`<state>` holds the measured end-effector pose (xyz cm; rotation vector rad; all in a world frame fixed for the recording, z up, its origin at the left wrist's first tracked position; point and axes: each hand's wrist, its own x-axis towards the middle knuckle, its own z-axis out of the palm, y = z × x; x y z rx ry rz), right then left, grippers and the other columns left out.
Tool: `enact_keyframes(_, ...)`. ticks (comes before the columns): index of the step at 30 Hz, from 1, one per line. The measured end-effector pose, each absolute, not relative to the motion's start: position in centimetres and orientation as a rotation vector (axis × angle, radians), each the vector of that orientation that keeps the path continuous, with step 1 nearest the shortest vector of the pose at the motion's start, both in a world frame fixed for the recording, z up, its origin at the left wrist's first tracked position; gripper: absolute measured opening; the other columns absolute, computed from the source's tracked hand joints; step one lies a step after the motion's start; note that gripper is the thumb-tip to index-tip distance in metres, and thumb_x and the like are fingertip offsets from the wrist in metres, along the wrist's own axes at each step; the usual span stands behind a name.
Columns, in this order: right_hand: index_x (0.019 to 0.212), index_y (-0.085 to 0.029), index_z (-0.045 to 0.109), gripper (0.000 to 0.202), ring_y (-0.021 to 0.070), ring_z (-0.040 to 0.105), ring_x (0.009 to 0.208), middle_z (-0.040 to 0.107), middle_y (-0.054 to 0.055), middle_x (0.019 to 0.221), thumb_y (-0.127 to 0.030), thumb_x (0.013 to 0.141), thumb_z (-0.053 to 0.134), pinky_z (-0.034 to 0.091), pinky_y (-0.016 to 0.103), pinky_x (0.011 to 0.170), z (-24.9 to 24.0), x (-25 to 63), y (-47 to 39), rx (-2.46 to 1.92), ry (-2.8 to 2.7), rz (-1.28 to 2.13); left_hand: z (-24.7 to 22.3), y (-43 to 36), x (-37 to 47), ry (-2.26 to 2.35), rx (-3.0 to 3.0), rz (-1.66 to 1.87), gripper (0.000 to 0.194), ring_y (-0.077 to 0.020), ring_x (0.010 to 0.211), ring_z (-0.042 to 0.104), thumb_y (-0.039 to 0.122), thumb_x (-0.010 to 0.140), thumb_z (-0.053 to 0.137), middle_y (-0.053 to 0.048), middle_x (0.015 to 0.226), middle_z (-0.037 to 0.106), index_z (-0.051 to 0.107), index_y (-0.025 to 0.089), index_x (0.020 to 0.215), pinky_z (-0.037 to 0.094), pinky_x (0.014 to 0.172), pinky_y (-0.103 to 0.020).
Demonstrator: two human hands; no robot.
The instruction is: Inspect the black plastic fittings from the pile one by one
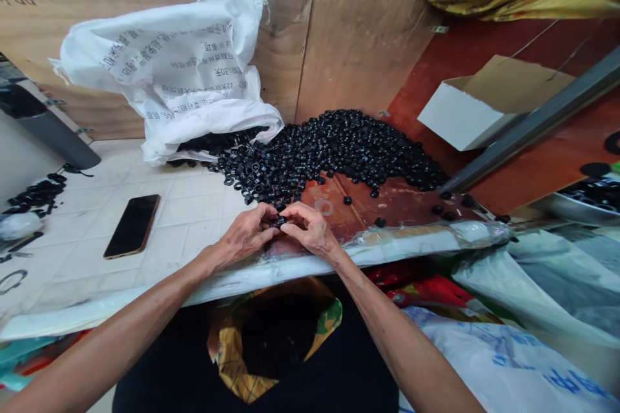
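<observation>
My left hand [245, 232] and my right hand [310, 230] meet at the table's front edge, fingertips closed in pinches. Between them are small black plastic parts [278, 222], ring-like or cap-like; the fingers partly cover them, so I cannot tell exactly how many. Just beyond my fingertips spreads a big heap of similar black parts [349, 142], some showing a hole through the middle. A white woven sack [194, 64] with printed writing lies tipped at the heap's left, more black parts at its mouth. Below my hands, an open yellow sack [237, 361] has a dark inside.
A phone [132, 226] lies on the table at left, near a grey post [68, 126]. Wooden boards [349, 51] wall the back. A slanting metal bar [537, 119] and a white box [465, 113] stand at right. A metal bowl [576, 210] of black pieces sits far right.
</observation>
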<state>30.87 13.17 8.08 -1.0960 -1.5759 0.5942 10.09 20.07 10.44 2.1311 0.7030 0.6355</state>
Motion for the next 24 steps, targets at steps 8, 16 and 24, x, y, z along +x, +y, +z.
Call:
enact_keyframes(8,0.101,-0.021,0.071,0.022,0.0188,0.071,0.074,0.074,0.004,0.087,-0.032,0.083,0.074,0.059,0.031,0.071,7.6,30.9,13.1,-1.137,-1.275,0.744,10.6,18.7,12.1,0.794,1.584,0.801,0.033,-0.0154,0.077,0.065,0.037,0.084,0.077,-0.002,0.089,0.071,0.067,0.018,0.11,0.051,0.07,-0.026)
enact_keyframes(16,0.098,-0.021,0.071,0.023,0.0187,0.072,0.073,0.075,0.004,0.088,-0.034,0.08,0.077,0.059,0.03,0.07,7.7,30.8,13.0,-1.138,-1.269,0.74,10.8,18.2,12.3,0.748,1.335,0.794,0.04,-0.0122,0.074,0.063,0.035,0.073,0.088,-0.001,0.088,0.072,0.072,0.017,0.105,0.05,0.07,-0.024)
enact_keyframes(24,0.096,-0.02,0.073,0.019,0.0189,0.07,0.079,0.076,0.005,0.094,-0.033,0.082,0.076,0.058,0.03,0.073,7.9,30.8,12.9,-1.149,-1.348,0.685,10.4,18.4,12.4,0.693,1.259,0.837,0.04,-0.0128,0.076,0.065,0.033,0.071,0.089,-0.001,0.086,0.073,0.069,0.017,0.102,0.052,0.074,-0.025)
